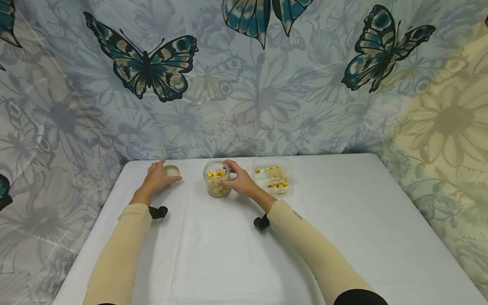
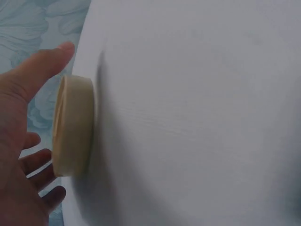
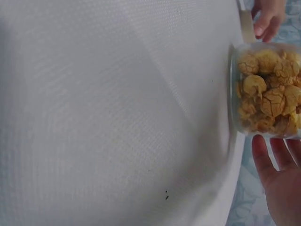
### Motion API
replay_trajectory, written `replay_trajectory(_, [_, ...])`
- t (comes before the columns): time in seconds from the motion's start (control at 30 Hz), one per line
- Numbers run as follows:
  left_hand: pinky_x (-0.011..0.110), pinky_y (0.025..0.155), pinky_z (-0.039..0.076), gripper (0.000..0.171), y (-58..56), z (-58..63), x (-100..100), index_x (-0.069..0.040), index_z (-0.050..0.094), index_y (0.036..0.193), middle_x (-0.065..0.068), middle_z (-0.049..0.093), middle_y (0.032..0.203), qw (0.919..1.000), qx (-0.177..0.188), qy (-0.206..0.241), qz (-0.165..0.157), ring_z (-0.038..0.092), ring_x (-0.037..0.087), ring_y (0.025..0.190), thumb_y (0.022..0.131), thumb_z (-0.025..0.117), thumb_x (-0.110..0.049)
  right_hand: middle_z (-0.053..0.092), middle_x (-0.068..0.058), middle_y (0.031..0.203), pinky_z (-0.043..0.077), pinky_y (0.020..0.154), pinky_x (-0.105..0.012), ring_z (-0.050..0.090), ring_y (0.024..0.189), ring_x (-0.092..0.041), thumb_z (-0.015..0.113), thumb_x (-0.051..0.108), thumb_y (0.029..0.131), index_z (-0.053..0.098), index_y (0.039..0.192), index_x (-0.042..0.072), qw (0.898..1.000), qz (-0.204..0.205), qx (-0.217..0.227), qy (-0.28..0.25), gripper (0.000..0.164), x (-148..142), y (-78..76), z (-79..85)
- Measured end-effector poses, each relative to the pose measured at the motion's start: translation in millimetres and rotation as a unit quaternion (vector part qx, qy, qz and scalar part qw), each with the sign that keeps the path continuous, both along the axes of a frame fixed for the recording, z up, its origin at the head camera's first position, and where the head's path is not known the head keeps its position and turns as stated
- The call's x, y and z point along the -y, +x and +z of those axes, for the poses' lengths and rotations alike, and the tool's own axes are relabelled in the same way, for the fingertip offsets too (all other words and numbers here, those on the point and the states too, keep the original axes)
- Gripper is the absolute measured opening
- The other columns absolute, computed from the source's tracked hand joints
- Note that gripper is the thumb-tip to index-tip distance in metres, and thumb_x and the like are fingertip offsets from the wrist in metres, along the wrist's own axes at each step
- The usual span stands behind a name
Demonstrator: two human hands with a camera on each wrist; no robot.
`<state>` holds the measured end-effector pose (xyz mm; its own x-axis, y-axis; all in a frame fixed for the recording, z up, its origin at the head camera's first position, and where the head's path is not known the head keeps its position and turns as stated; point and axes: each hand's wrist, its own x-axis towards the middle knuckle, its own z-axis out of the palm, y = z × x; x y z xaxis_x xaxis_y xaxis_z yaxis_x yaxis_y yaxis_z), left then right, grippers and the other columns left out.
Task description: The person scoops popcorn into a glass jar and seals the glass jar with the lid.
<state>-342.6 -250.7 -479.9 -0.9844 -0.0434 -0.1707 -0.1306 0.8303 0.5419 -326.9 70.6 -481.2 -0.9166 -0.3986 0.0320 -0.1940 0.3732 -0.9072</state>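
Note:
A clear glass jar (image 1: 217, 188) of golden popcorn stands upright on the white table, its top uncovered. My right hand (image 1: 242, 180) holds the jar from its right side, thumb at the front and fingers toward the back. In the right wrist view, fingertips (image 3: 259, 143) meet the glass and the popcorn (image 3: 274, 100) shows through it. To the left, my left hand (image 1: 157, 176) is spread around a round, pale lid (image 1: 171, 170) on the table. Seen from the left wrist, the thumb (image 2: 47, 63) is straight and apart from the lid, with the other fingers loosely bent behind it.
Right of the jar is a clear plastic container (image 1: 272, 188) with popcorn inside. White cloth covers the table (image 1: 221, 254). A butterfly-patterned fabric backdrop (image 1: 263, 97) rises right behind the table's far edge. Each wrist carries a black camera mount (image 1: 158, 212).

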Motion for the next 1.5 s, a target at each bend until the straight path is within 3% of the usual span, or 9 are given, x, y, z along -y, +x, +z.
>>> replay_trajectory(0.13, [0.066, 0.108, 0.029, 0.104, 4.6, -5.9, 2, 0.009, 0.018, 0.151, 0.037, 0.026, 0.146, 0.9992, -0.01, -0.037, 0.006, 0.026, 0.054, 0.133, 0.082, 0.072, -0.048, 0.048, -0.01, 0.147, 0.048, 0.1, -0.048, 0.046, 0.134, -0.028, 0.078, 0.03, 0.083, 0.041, 0.144, 0.022, 1.0, 0.004, -0.007, -0.009, 0.072, 1, -1.5, -0.1])
replay_trajectory(0.3, [0.064, 0.105, 0.03, 0.098, 8.1, -9.9, 1, 0.013, 0.026, 0.146, 0.037, 0.036, 0.136, 0.9981, -0.03, -0.048, 0.024, 0.032, 0.052, 0.126, 0.082, 0.071, -0.046, 0.049, -0.01, 0.146, 0.048, 0.1, -0.046, 0.047, 0.133, -0.027, 0.078, 0.028, 0.083, 0.041, 0.144, 0.023, 1.0, -0.001, -0.006, -0.008, 0.071, 2, -1.7, -0.8])
replay_trajectory(0.53, [0.062, 0.104, 0.031, 0.098, 8.2, -11.0, 2, 0.011, 0.028, 0.146, 0.037, 0.036, 0.136, 0.9983, -0.031, -0.041, 0.028, 0.033, 0.051, 0.124, 0.08, 0.073, -0.046, 0.048, -0.009, 0.147, 0.048, 0.1, -0.046, 0.046, 0.134, -0.027, 0.077, 0.027, 0.084, 0.04, 0.145, 0.023, 1.0, -0.006, -0.002, -0.013, 0.071, 2, 1.5, -0.8])
replay_trajectory(0.8, [0.065, 0.103, 0.022, 0.097, 8.9, -10.2, 3, 0.005, 0.029, 0.149, 0.037, 0.036, 0.138, 0.9982, -0.025, -0.046, 0.028, 0.031, 0.053, 0.126, 0.08, 0.073, -0.048, 0.047, -0.01, 0.147, 0.048, 0.1, -0.045, 0.047, 0.132, -0.027, 0.076, 0.027, 0.085, 0.04, 0.145, 0.023, 1.0, -0.003, 0.003, -0.016, 0.07, 2, 1.0, -0.9])
replay_trajectory(1.0, [0.064, 0.102, 0.022, 0.099, 9.3, -9.8, 6, 0.006, 0.03, 0.148, 0.035, 0.037, 0.137, 0.9984, -0.025, -0.047, 0.017, 0.03, 0.051, 0.127, 0.079, 0.074, -0.049, 0.049, -0.01, 0.145, 0.048, 0.099, -0.046, 0.048, 0.131, -0.027, 0.077, 0.027, 0.084, 0.041, 0.144, 0.023, 1.0, -0.003, -0.001, -0.008, 0.07, 3, 0.6, 0.7])
replay_trajectory(1.23, [0.059, 0.098, 0.028, 0.101, 10.4, -0.7, 2, 0.01, 0.033, 0.145, 0.034, 0.041, 0.137, 0.9984, -0.041, -0.035, -0.014, 0.033, 0.049, 0.125, 0.075, 0.079, -0.047, 0.05, -0.007, 0.144, 0.048, 0.101, -0.046, 0.048, 0.132, -0.027, 0.077, 0.028, 0.084, 0.04, 0.145, 0.024, 1.0, -0.014, 0.0, -0.002, 0.072, 3, 2.3, 4.3])
replay_trajectory(1.5, [0.062, 0.102, 0.033, 0.098, 18.3, 6.6, -8, 0.005, 0.032, 0.147, 0.033, 0.039, 0.135, 0.9984, -0.049, -0.014, -0.025, 0.032, 0.046, 0.124, 0.077, 0.077, -0.047, 0.051, -0.008, 0.142, 0.047, 0.101, -0.046, 0.048, 0.131, -0.027, 0.076, 0.029, 0.084, 0.04, 0.146, 0.024, 1.0, -0.014, 0.008, -0.007, 0.072, 3, 2.9, 0.3])
